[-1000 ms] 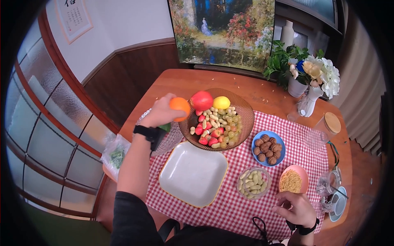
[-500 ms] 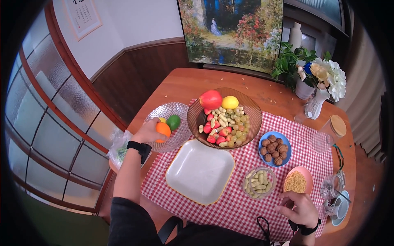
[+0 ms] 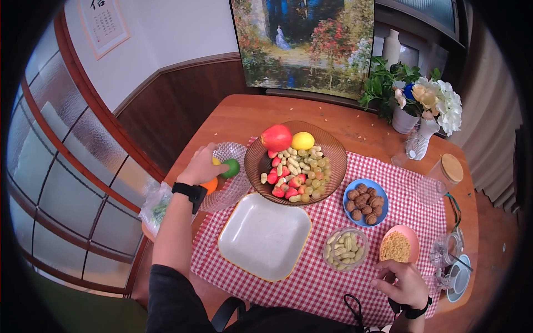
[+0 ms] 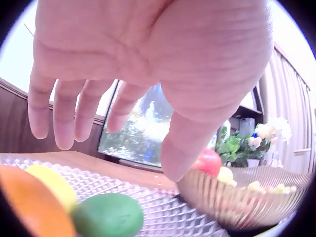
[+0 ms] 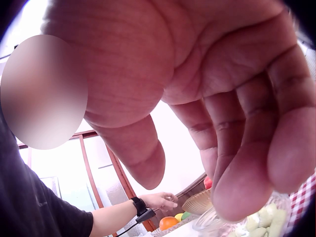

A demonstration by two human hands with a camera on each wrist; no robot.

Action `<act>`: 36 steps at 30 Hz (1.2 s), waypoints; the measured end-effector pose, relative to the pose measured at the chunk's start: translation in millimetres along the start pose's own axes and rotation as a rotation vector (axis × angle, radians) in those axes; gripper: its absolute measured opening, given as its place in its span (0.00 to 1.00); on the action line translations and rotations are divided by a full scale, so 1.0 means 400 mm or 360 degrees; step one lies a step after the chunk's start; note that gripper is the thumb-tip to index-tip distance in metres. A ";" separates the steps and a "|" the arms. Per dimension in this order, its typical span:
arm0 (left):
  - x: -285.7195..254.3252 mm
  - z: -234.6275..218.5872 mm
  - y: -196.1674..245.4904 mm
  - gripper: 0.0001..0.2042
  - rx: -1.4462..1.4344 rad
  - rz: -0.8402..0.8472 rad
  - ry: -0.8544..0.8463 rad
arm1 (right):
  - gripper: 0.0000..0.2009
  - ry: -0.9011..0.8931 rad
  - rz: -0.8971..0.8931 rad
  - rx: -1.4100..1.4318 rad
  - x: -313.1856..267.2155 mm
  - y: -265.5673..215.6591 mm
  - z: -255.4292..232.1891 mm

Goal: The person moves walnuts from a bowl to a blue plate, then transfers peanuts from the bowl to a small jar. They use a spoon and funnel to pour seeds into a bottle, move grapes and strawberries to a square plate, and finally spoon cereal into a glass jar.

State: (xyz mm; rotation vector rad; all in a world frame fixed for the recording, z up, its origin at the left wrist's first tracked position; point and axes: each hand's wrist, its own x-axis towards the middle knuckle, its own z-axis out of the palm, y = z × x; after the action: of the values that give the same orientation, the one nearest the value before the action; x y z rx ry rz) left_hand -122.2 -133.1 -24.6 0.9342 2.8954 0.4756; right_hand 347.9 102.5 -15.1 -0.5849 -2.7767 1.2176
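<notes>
Below the left hand (image 3: 199, 166), an orange (image 4: 30, 205) (vivid).

For the left hand (image 3: 200, 165) I see free passage over the tray (image 3: 265, 237); the brown bowl (image 3: 335, 147) obstructs behind it, the clear cup (image 3: 364, 247) at its right.

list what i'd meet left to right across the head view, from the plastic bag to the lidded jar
Plastic bag, left hand, green fruit, brown bowl, blue plate, lidded jar.
</notes>
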 end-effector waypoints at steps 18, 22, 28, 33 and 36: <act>0.191 0.128 0.338 0.34 0.0556 0.0330 -0.0128 | 0.16 0.0058 -0.0068 -0.0148 -0.040 -0.019 -0.007; 0.183 0.128 0.334 0.37 0.0552 0.0362 -0.0203 | 0.16 0.0025 -0.0028 -0.0127 -0.040 -0.025 -0.004; 0.141 0.041 0.292 0.34 0.0152 0.0525 0.0104 | 0.16 0.0013 -0.0054 -0.0084 -0.046 -0.036 -0.005; 0.005 -0.044 0.143 0.39 -0.0679 0.0413 0.0293 | 0.16 0.0019 0.0015 0.0042 -0.047 -0.020 0.000; -0.074 -0.014 0.018 0.38 -0.0571 0.0355 0.0235 | 0.16 -0.0003 -0.0051 0.0048 -0.036 -0.006 0.004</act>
State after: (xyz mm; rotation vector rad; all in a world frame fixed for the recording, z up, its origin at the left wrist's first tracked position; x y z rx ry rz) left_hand -95.0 -146.4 -18.0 1.2035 2.6973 1.0793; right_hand 360.2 94.6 -13.1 -0.5355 -2.7530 1.2522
